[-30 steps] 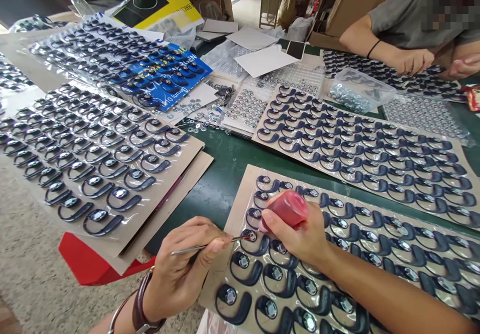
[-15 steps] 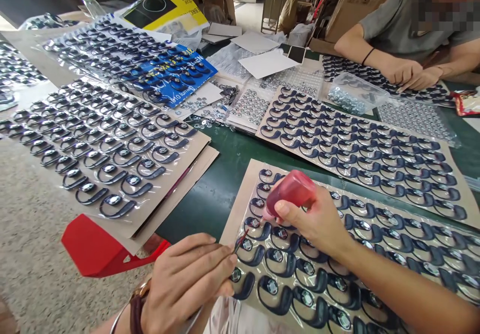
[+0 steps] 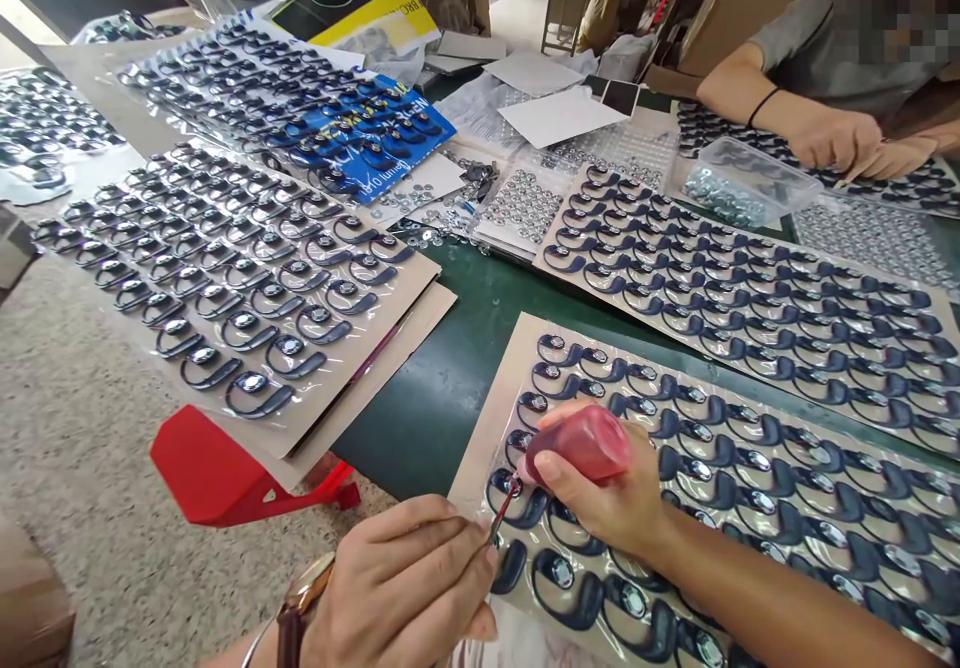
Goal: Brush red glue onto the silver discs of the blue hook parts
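My right hand [image 3: 622, 498] is wrapped round a small squeeze bottle [image 3: 581, 445] of red liquid, tilted with its nozzle down to the left. Pinched in my left hand [image 3: 416, 573] is a thin pointed tool [image 3: 502, 516] with a reddish tip; its exact kind does not show. Tool tip and nozzle nearly meet over a dark hook-shaped piece [image 3: 531, 510] at the left edge of a cardboard sheet [image 3: 487, 408]. Rows of such pieces, with shiny round silver centres, lie on this sheet under or on clear film. My right forearm hides some of them.
Similar loaded sheets lie behind [image 3: 750, 288] and on a stack [image 3: 360, 388] at left. Loose silver discs [image 3: 525, 198] and a clear plastic box [image 3: 739, 188] sit mid-table. A red stool-like object [image 3: 217, 468] stands below left. Across the table, a person's hands [image 3: 847, 143] work at another sheet.
The bottle has come down towards me, its nozzle now at the tool's tip. My left hand and the tool have shifted slightly. The view has also shifted a little.
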Motion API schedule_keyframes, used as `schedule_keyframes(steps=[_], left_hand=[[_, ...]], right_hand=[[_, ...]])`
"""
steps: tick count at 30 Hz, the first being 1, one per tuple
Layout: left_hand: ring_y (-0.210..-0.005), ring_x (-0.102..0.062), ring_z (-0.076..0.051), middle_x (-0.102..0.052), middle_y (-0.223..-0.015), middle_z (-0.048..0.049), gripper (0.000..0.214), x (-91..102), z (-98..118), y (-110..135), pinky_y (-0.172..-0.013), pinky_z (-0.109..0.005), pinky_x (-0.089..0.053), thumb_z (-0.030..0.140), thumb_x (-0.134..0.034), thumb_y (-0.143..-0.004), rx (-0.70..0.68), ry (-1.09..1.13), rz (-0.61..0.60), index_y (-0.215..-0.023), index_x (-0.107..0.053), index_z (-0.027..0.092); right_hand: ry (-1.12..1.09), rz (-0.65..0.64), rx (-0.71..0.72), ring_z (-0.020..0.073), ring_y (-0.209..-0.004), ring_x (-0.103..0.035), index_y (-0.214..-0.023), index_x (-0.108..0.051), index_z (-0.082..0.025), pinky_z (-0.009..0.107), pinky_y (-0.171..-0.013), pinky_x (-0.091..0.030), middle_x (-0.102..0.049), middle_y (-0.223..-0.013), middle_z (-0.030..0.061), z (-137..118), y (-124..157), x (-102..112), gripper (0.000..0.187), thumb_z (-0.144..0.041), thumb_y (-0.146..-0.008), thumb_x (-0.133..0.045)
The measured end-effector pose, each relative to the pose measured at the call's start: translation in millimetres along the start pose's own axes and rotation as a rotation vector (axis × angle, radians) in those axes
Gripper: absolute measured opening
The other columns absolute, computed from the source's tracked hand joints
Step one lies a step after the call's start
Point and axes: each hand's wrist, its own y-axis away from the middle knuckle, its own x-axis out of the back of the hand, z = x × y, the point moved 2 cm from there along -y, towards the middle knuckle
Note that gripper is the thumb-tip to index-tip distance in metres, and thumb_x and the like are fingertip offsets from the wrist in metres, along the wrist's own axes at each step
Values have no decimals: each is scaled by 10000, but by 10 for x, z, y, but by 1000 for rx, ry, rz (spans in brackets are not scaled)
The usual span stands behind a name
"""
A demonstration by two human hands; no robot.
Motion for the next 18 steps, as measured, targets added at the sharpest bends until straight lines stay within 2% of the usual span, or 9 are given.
schedule_keyframes(steps=[4, 6, 9, 12, 18], left_hand=[[-816, -661, -139, -702, -866, -83, 287, 16, -1, 11, -898, -269, -499, 220, -408, -918, -8, 18, -50, -904, -655, 75], [-808, -661, -144, -701, -866, -91, 347, 35, -7, 2, -857, -265, -520, 234, -345, -939, -24, 26, -70, -911, -651, 73], [-793, -662, -150, -701, -861, -98, 396, 51, -12, -16, -823, -270, -533, 242, -291, -951, -24, 42, -78, -920, -645, 68], [-794, -665, -153, -700, -850, -99, 344, 48, -8, -26, -822, -272, -531, 217, -333, -939, 1, 51, -80, -934, -641, 64], [-824, -664, -157, -699, -867, -85, 255, 51, -12, -18, -847, -273, -521, 223, -437, -906, 24, 36, -104, -940, -645, 78]], right_hand=[[43, -21, 43, 140, -584, -620, -854, -589, -175, 260, -598, -527, -635, -681, 10, -54, -26, -6, 151, -282, -755, -625], [65, -25, 77, 140, -573, -615, -822, -604, -168, 260, -583, -523, -635, -663, 17, -88, -45, -6, 140, -294, -763, -617], [125, 14, 155, 130, -571, -608, -738, -620, -176, 247, -562, -510, -633, -666, 18, -120, -61, 3, 126, -295, -774, -604], [180, 83, 197, 124, -591, -612, -738, -610, -182, 230, -556, -501, -634, -692, 15, -112, -63, 21, 95, -274, -763, -617], [155, 113, 145, 135, -598, -611, -752, -586, -183, 244, -548, -503, -630, -707, 15, -84, -52, 44, 83, -258, -752, -621]])
